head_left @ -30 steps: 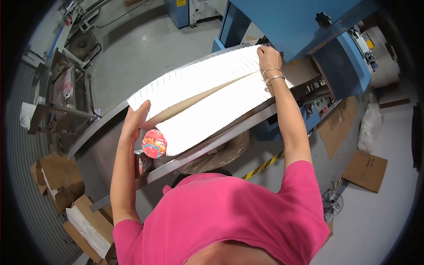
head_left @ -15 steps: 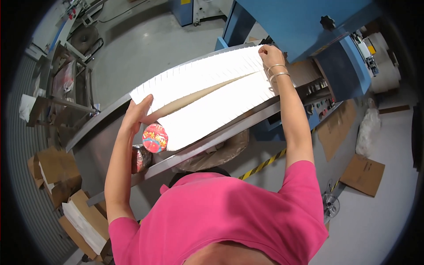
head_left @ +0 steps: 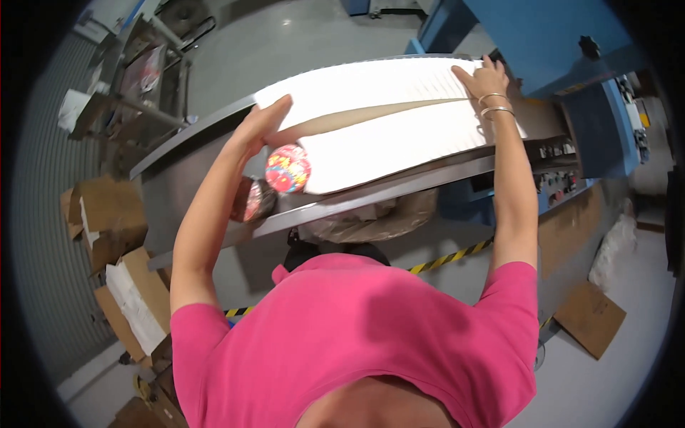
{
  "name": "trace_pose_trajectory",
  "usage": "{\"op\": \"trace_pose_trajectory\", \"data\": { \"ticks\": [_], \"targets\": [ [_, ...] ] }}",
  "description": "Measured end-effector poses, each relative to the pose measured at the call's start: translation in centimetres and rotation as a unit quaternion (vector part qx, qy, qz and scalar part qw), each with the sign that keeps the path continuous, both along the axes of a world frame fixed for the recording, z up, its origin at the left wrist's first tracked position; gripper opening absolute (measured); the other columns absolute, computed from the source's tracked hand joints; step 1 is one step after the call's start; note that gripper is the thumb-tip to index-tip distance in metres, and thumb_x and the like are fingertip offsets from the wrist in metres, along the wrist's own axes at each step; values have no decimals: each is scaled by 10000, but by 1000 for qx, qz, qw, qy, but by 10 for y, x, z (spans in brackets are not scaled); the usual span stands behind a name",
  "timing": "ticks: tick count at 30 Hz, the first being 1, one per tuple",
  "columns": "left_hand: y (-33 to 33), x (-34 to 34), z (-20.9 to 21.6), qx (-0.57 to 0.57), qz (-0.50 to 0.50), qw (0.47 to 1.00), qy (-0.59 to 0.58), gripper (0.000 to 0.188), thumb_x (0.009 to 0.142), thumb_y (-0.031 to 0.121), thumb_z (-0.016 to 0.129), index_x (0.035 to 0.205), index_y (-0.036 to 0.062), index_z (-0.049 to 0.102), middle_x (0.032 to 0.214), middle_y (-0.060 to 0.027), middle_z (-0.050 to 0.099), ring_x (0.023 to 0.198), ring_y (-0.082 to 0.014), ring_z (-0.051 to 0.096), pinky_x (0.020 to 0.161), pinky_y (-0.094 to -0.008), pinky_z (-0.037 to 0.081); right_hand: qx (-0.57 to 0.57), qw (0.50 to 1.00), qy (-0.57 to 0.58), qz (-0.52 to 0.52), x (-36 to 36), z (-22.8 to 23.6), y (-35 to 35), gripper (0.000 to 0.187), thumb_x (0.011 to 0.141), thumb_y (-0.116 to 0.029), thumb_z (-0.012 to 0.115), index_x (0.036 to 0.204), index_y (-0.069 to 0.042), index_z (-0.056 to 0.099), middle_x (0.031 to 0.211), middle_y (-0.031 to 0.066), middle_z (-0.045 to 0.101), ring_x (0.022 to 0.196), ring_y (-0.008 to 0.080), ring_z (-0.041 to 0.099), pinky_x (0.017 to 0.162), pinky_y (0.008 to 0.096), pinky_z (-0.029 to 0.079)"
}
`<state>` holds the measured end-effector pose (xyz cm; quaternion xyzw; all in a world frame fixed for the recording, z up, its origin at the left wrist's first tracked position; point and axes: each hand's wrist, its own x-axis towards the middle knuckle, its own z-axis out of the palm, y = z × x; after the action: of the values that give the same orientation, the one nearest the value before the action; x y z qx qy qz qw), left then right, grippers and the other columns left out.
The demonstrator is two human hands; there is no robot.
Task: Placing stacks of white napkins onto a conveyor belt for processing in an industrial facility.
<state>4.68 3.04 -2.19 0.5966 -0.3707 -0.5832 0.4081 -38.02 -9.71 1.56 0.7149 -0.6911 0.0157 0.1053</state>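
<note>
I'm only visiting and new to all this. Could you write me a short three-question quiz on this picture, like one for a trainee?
1. True or false: the right hand is closer to the blue machine than the left hand is.

2. Which wrist wears the metal bangles?
A) Left
B) Right
C) Neither

3. Fill in the blank: the round red patterned piece is at the ____ end of the nearer white row, as the person sees it.

Key: 1. True. 2. B. 3. Left.
</note>
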Motion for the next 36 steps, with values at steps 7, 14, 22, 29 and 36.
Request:
{"op": "trace_pose_trajectory", "data": {
  "ticks": [7,14,22,29,36],
  "targets": [
    [36,61,10,5,-3,1000,25,660,809,318,641,1272,-69,373,1282,-167,438,1197,-214,407,1020,-298,306,-26,998,-58,18,93,-17,24,736,761,-639,498,894,65,668,1350,155,393,1310,350,203,1022,488,216],
    [103,227,6,-4,78,997,-24,628,786,312,673,1246,-42,433,1244,-118,487,1179,-183,432,1028,-286,287,42,994,-85,62,260,-6,84,722,744,-651,482,850,37,675,1214,164,507,1208,340,360,944,439,335],
    [172,397,4,71,129,984,-98,743,716,372,732,1271,-6,415,1274,-102,465,1225,-209,379,1038,-318,251,244,939,-210,122,385,1,142,599,701,-529,547,828,45,663,1037,244,583,1106,351,473,920,392,386],
    [158,377,8,53,36,995,-73,727,709,372,737,1260,10,432,1216,-73,507,1121,-193,467,943,-310,348,168,968,-114,147,344,3,154,574,756,-512,501,752,35,677,964,205,625,1139,355,447,933,398,369],
    [165,381,9,56,44,992,-105,739,734,369,713,1289,1,392,1264,-82,466,1174,-204,416,983,-319,309,46,974,-36,219,372,13,296,797,589,-669,628,931,46,541,850,147,559,827,245,534,723,342,423]
  ]
}}
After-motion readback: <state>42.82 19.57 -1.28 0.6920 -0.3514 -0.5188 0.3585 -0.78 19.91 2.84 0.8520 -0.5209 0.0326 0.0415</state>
